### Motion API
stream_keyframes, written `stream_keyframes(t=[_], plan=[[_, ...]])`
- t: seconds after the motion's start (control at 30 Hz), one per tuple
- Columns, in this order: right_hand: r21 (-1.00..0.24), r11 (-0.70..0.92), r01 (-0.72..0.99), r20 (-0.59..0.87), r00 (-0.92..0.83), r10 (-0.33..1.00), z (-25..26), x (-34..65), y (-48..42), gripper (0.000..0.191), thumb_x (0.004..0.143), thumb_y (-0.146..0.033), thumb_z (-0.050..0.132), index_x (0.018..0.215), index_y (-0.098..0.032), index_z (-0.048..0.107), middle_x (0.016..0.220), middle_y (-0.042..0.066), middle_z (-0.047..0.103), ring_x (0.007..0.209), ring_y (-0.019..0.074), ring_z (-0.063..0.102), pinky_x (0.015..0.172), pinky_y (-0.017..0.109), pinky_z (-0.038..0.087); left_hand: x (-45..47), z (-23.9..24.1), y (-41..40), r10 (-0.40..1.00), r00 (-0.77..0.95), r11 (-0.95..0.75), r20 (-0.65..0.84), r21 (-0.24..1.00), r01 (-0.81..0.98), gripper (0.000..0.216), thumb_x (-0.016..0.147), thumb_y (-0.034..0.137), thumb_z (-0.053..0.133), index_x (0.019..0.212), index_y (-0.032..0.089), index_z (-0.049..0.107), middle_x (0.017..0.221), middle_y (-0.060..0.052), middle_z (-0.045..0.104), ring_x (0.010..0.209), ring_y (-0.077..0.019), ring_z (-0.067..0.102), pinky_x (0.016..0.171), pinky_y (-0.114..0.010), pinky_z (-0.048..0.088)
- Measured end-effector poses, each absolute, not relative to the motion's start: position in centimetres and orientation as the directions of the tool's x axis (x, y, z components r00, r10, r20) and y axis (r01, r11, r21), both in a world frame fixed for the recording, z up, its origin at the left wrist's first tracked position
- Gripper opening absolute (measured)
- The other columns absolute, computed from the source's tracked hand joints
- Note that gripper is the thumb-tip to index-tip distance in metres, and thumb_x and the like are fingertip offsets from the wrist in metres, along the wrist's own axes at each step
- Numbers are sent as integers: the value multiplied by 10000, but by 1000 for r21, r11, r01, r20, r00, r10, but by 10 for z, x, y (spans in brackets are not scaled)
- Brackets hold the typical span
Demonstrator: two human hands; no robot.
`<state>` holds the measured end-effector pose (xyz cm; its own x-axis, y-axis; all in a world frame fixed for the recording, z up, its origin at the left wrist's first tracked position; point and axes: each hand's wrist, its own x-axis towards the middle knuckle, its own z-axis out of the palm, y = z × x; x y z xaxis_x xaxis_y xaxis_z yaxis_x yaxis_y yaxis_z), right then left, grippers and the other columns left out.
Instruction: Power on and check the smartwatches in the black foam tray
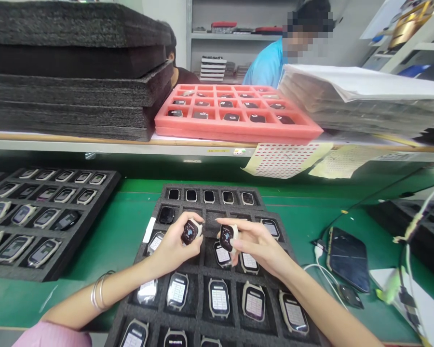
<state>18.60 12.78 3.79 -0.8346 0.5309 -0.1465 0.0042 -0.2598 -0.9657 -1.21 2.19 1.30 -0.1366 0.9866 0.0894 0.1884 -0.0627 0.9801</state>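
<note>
Pinched in each hand — left hand (pixel 173 246), right hand (pixel 255 243) — a pale-cased watch with dark lit screen: left watch (pixel 190 231), right watch (pixel 227 237).

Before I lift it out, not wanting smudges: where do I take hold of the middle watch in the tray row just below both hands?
Probably set your grip on the two long pale edges of the watch, coming from straight above. It lies flat, screen up, sunk in a pocket of the foam tray, so only its top is open.

Electronics factory: foam trays (pixel 210 187) of smartwatches (pixel 219 297)
</note>
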Motion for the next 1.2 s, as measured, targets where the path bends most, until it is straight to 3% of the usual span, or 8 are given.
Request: stream_keyframes(t=[0.17,0.27,0.37,0.47,0.6,0.77,1.2], plan=[[-959,-275,71,-197,-864,463,36,184,128,551,839,-296,685,1347,-162,516,756,30,685,599,157,667,595,285,562,-12,8,24,993,-109,-33,48,990,135,358,823,224,618,1144,222,458,901,4,524,728,-133,519,590,-224,417],[-933,-357,54,-229,-853,469,35,181,127,615,865,-304,653,1421,-207,410,908,62,669,693,178,675,575,289,568,-11,5,28,999,-4,36,-36,998,-57,494,804,254,651,1226,221,395,960,-20,546,688,-125,539,604,-254,472],[-912,-409,25,-243,-837,490,32,179,130,646,869,-305,641,1439,-231,347,1114,115,632,704,178,674,549,286,557,-9,6,31,997,23,80,-77,965,-251,463,808,229,608,1220,196,401,925,-32,571,679,-138,582,664,-310,512],[-915,-403,5,-239,-812,532,31,177,132,544,869,-323,628,1364,-226,424,1250,154,582,636,144,642,474,246,510,-7,11,32,994,-38,77,-98,927,-368,405,806,218,574,1191,184,454,933,-54,589,816,-193,620,698,-336,522],[-943,-331,13,-223,-764,606,33,176,129,364,860,-326,623,1187,-173,572,1134,144,651,583,113,575,434,207,450,-8,11,31,995,-36,66,-90,900,-431,362,816,219,561,1172,195,498,937,-56,606,890,-227,630,711,-358,532],[-961,-274,31,-211,-724,657,34,176,126,433,834,-285,638,1251,-200,559,998,88,688,562,113,544,443,209,433,-8,9,29,998,-15,53,-65,910,-411,327,854,231,536,1177,195,502,969,-72,624,914,-235,637,720,-365,547],[-980,-172,98,-190,-707,681,30,177,126,490,860,-321,636,1318,-194,515,1001,96,703,515,99,547,401,193,395,-9,10,29,999,-2,39,-44,919,-392,305,868,181,501,1173,180,488,965,-74,638,919,-228,644,713,-352,566]])
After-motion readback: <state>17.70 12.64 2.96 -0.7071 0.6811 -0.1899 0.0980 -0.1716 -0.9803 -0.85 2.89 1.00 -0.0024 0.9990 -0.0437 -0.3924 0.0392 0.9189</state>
